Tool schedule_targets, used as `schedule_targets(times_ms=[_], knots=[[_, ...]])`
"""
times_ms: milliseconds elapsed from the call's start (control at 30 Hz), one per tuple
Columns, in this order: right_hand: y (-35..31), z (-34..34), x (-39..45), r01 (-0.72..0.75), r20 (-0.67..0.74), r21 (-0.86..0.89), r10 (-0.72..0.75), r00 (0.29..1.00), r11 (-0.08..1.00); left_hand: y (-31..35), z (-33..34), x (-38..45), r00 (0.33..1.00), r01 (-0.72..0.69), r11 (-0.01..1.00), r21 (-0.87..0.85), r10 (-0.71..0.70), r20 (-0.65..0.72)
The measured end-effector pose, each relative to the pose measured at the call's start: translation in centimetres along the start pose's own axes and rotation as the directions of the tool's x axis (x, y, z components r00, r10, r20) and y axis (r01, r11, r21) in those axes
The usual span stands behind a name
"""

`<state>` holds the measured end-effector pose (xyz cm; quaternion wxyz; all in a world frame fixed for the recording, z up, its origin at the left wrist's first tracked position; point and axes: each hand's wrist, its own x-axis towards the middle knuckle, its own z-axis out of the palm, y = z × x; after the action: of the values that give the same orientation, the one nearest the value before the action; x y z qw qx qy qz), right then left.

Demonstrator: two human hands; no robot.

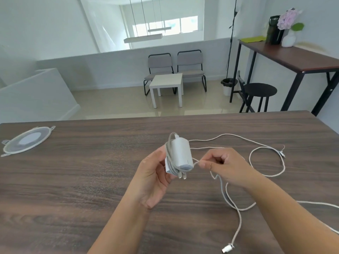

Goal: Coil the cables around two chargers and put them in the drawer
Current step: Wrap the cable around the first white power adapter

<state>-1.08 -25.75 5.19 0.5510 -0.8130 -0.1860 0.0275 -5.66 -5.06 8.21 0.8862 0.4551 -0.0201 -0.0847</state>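
- Head view: the left hand [154,173] grips a white charger [180,154] above the middle of the wooden table [82,171], prongs pointing down, several turns of cable already around its body.
- The right hand [225,167], just right of the charger, pinches the cable [264,176] between thumb and fingertip.
- The loose cable loops over the table to the right and near; one white plug [227,248] lies at the near edge.
- A round clear lid [25,139] lies far left on the table.
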Motion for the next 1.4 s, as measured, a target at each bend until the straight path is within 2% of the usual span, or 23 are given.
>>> schedule_targets(times_ms=[67, 200, 333, 500, 633, 733, 800, 933, 1000, 1167, 1300, 1400], knots=[[-1.3, -0.4, 1.0, -0.018, -0.009, -0.073, 0.017, 1.0, 0.997, -0.4, -0.6, 0.1, 0.996, 0.032, 0.993, 0.112, -0.041, 0.078], [-4.0, -0.7, 1.7, 0.021, -0.047, -0.402, -0.043, 0.998, 0.915, -0.5, -1.1, 0.0, 0.999, 0.049, 0.894, 0.446, -0.052, -0.006], [-5.0, 0.3, 1.1, 0.013, -0.044, -0.522, -0.043, 0.998, 0.853, -0.2, -1.1, -0.1, 0.999, 0.015, 0.79, 0.613, 0.011, -0.038], [-5.6, 0.5, 0.4, -0.035, -0.048, -0.57, 0.01, 0.999, 0.821, -1.2, -1.1, -0.1, 0.968, -0.109, 0.547, 0.83, 0.247, -0.036], [-6.7, 1.0, -0.3, -0.064, -0.098, -0.514, 0.016, 0.995, 0.856, -2.1, -0.3, 0.0, 0.896, -0.21, 0.462, 0.862, 0.444, -0.02], [-7.1, 1.8, -1.4, -0.038, -0.144, -0.464, -0.033, 0.989, 0.885, -1.8, -0.5, 0.7, 0.845, -0.202, 0.51, 0.836, 0.523, -0.115], [-7.0, 2.9, -2.1, -0.005, -0.159, -0.431, -0.07, 0.985, 0.902, -1.5, -0.7, 1.3, 0.821, -0.212, 0.612, 0.762, 0.535, -0.201], [-6.0, 4.7, -2.7, 0.085, -0.25, -0.338, -0.176, 0.952, 0.937, -1.1, 0.2, 1.7, 0.835, -0.243, 0.862, 0.444, 0.419, -0.357], [-5.3, 5.0, -2.6, 0.116, -0.248, -0.343, -0.209, 0.946, 0.932, -1.0, 0.5, 1.7, 0.845, -0.249, 0.928, 0.276, 0.348, -0.407], [-4.8, 4.6, -2.4, 0.188, -0.24, -0.294, -0.263, 0.935, 0.937, -0.9, 0.1, 1.6, 0.859, -0.238, 0.968, 0.081, 0.249, -0.447], [-4.3, 3.9, -2.2, 0.224, -0.222, -0.286, -0.292, 0.93, 0.932, -0.5, 0.0, 1.4, 0.867, -0.252, 0.967, 0.036, 0.242, -0.436], [-4.1, 4.1, -2.2, 0.265, -0.17, -0.372, -0.346, 0.923, 0.89, -0.3, 0.0, 1.3, 0.873, -0.258, 0.966, 0.013, 0.239, -0.426]])
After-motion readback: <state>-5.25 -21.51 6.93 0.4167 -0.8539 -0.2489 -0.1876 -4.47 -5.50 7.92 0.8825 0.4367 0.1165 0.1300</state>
